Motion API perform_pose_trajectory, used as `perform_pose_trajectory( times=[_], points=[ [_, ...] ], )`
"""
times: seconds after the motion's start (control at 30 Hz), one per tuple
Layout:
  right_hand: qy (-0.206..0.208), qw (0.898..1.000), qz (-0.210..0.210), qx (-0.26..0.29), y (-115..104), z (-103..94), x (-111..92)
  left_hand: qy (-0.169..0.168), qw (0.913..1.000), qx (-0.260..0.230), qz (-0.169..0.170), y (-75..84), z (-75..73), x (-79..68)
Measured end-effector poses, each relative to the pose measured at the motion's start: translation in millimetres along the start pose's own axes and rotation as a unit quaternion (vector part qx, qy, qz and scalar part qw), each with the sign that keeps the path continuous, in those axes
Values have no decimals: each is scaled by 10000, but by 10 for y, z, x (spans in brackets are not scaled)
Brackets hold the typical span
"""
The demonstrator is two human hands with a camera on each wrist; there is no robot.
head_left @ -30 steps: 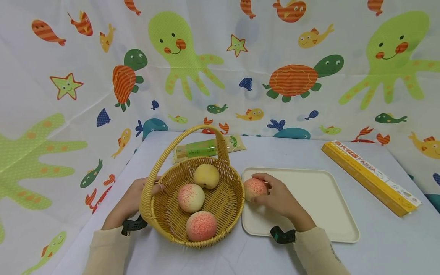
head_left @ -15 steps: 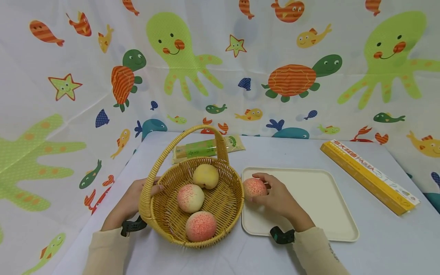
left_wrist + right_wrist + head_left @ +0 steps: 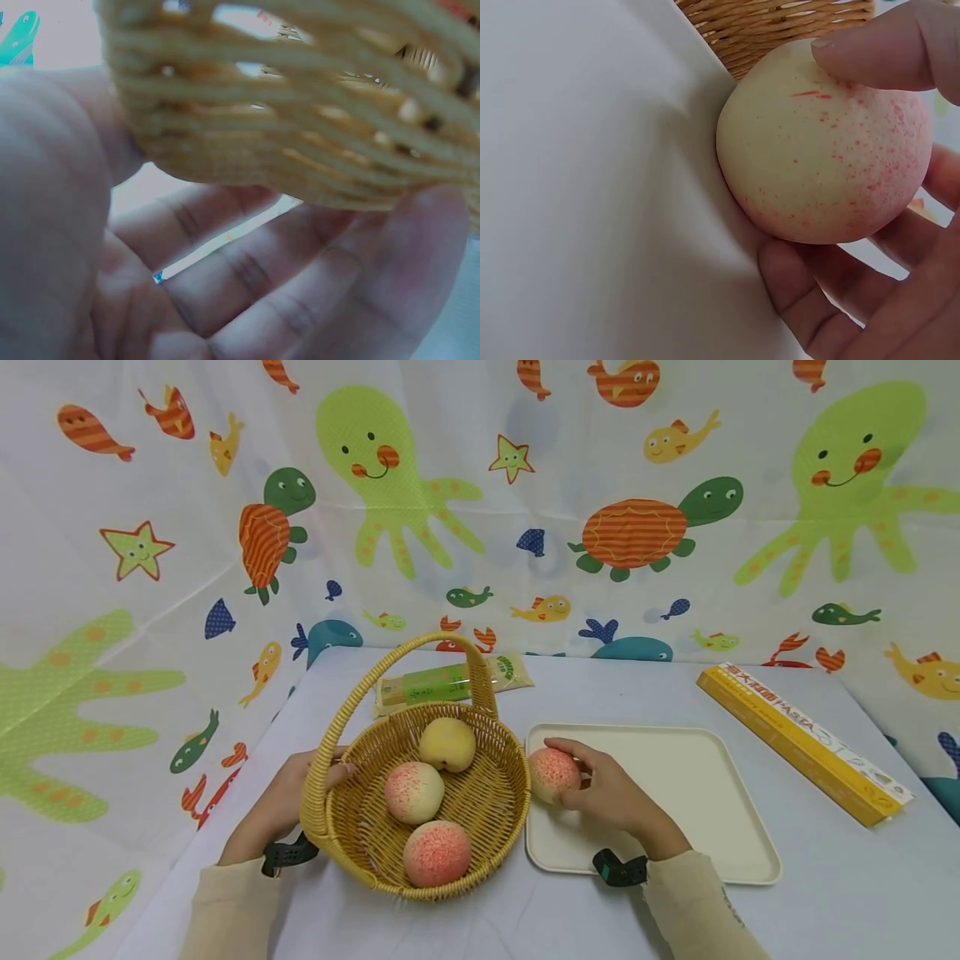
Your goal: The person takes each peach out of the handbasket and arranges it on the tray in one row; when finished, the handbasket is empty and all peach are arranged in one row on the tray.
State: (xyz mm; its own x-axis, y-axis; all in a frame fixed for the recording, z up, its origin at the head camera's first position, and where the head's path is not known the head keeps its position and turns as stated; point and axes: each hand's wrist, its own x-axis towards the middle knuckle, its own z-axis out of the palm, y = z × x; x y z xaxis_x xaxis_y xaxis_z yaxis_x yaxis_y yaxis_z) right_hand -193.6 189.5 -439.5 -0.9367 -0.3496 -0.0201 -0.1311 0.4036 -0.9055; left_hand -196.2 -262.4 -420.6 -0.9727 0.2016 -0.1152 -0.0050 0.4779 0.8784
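My left hand [image 3: 283, 795] holds the left rim of a yellow wicker basket [image 3: 480, 793] with a tall arched handle. In the left wrist view its fingers [image 3: 255, 277] curl beneath the woven wall [image 3: 262, 105]. Inside the basket lie a pink-flecked peach [image 3: 414, 792], a redder peach [image 3: 437, 854] near the front and a yellow round fruit [image 3: 447, 744] at the back. My right hand [image 3: 611, 789] holds another peach [image 3: 553, 774] at the left end of a cream tray [image 3: 675, 793]. The right wrist view shows the thumb [image 3: 877, 52] on this peach and fingers around its other side.
Behind the basket lies a green and clear packet [image 3: 450, 683], partly hidden by the handle. A yellow pasta box [image 3: 806, 743] lies slantwise to the right of the tray. A sea-animal printed cloth [image 3: 480, 510] hangs behind the white table.
My right thumb has shifted slightly to the right on the peach. The left hand keeps its hold on the basket, and the whole head view has drifted a little.
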Motion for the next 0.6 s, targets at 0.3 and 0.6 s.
perform_pose_trajectory(
  times=[0.3, 0.6],
  points=[
    [128, 9998, 164, 67, 18, 0, 9, 1, 10000, 44, -18, 12, 1, 2],
    [131, 9996, 266, -7, 10, 14, 11, -8, 10000, 18, 20, 16, 1, -11]
  ],
)
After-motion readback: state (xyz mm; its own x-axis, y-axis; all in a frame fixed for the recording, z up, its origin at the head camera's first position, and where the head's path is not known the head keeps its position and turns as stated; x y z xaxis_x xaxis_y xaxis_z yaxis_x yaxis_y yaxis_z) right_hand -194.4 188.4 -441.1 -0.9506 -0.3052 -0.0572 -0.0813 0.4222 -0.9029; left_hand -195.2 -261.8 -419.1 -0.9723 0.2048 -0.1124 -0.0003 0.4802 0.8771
